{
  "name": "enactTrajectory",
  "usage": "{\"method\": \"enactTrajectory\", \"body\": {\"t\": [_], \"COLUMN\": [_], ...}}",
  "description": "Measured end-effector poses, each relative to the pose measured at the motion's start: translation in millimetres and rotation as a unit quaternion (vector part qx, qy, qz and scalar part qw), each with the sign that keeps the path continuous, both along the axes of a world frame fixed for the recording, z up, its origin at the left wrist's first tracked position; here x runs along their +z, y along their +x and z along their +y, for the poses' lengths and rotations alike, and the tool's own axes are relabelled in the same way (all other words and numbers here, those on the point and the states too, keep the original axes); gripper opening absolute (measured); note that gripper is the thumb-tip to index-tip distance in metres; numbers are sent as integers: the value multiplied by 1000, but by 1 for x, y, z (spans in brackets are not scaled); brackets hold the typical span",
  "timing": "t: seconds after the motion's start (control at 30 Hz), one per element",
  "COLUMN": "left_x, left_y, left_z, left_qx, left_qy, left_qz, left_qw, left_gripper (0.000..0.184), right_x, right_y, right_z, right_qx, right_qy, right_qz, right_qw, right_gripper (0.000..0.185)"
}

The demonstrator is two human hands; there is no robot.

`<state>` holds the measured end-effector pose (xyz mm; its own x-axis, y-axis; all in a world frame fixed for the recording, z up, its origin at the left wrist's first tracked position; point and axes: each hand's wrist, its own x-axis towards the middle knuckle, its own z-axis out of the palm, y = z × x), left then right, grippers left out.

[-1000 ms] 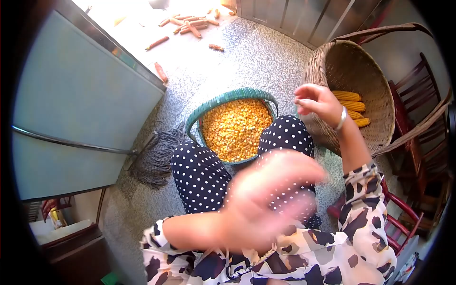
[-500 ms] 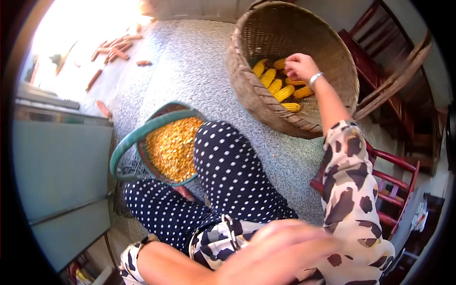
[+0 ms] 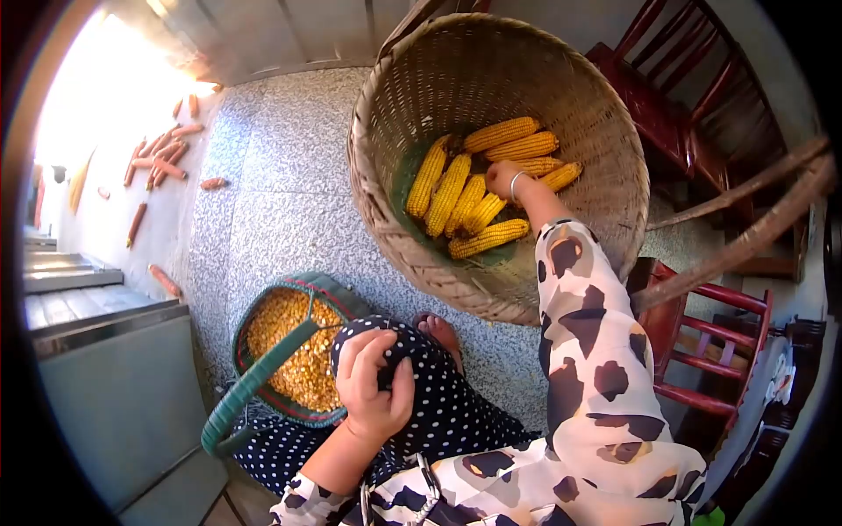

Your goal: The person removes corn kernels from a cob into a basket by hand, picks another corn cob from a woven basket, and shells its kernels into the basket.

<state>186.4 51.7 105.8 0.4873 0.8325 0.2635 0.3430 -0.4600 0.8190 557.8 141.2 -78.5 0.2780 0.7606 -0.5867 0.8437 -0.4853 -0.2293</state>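
Note:
A large woven basket (image 3: 412, 254) holds several yellow corn cobs (image 3: 449, 195) at its bottom. My right hand (image 3: 503, 180), with a bracelet at the wrist, reaches into it and touches the cobs; its fingertips are hidden among them. My left hand (image 3: 375, 386) rests on my knee in polka-dot trousers, fingers apart and slightly bent, holding nothing. Left of that knee stands a smaller green-rimmed basket (image 3: 351, 302), filled with loose corn kernels (image 3: 294, 346).
Stripped reddish cobs (image 3: 167, 156) lie scattered on the speckled floor at upper left. A pale cabinet (image 3: 114, 386) stands at lower left. Dark red wooden chairs (image 3: 702, 351) are at the right, below the big basket's long handle (image 3: 745, 228).
The view has swung toward the big basket. My right hand has gone down from above the basket to the cobs inside. My left hand has moved from my lap to my knee.

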Motion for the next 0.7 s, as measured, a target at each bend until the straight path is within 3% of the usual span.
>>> {"method": "enactTrajectory", "body": {"t": [0.03, 0.07, 0.13, 0.17, 0.23, 0.37, 0.43, 0.47, 0.5, 0.53, 0.57, 0.6, 0.67, 0.7], "left_x": [-1, -2, -1, -1, 0, -4, -5, -5, -6, -6, -6, -6, -7, -7], "left_y": [0, 1, 5, 6, 10, 11, 11, 11, 11, 12, 13, 13, 14, 15], "left_z": [3, 6, 12, 15, 19, 25, 27, 28, 29, 30, 30, 30, 31, 31], "left_qx": [-4, -7, -20, -23, -32, -37, -37, -39, -38, -39, -41, -41, -42, -42], "left_qy": [-15, -31, -38, -43, -68, -99, -99, -95, -99, -96, -94, -96, -86, -86], "left_qz": [-11, -22, -22, -17, -20, -21, -17, -16, -14, -20, -25, -25, -28, -27], "left_qw": [1000, 999, 999, 999, 997, 994, 994, 995, 994, 994, 994, 994, 995, 995], "left_gripper": [33, 33, 32, 32, 31, 30, 30, 30, 30, 30, 30, 30, 30, 30], "right_x": [-9, -18, -19, -40, -77, -61, -64, -72, -66, -54, -43, -36, -29, -38], "right_y": [2, 4, -5, -1, 7, -5, -5, -2, -2, -1, -1, -3, -11, -17], "right_z": [1, 2, -1, -8, -22, -47, -61, -44, -42, -40, -39, -37, -32, -35], "right_qx": [73, 68, 250, 248, 433, 373, 189, 288, 289, 137, -22, -23, 249, 249], "right_qy": [-76, -77, -286, -290, -381, -415, -309, -449, -452, -336, -205, -206, -125, -124], "right_qz": [-50, -49, -88, -84, -105, -59, -63, -39, -37, -100, -158, -157, -221, -221], "right_qw": [993, 993, 921, 921, 810, 828, 930, 845, 843, 926, 966, 965, 935, 935], "right_gripper": [15, 15, 24, 24, 19, 22, 31, 45, 45, 48, 51, 51, 44, 44]}}
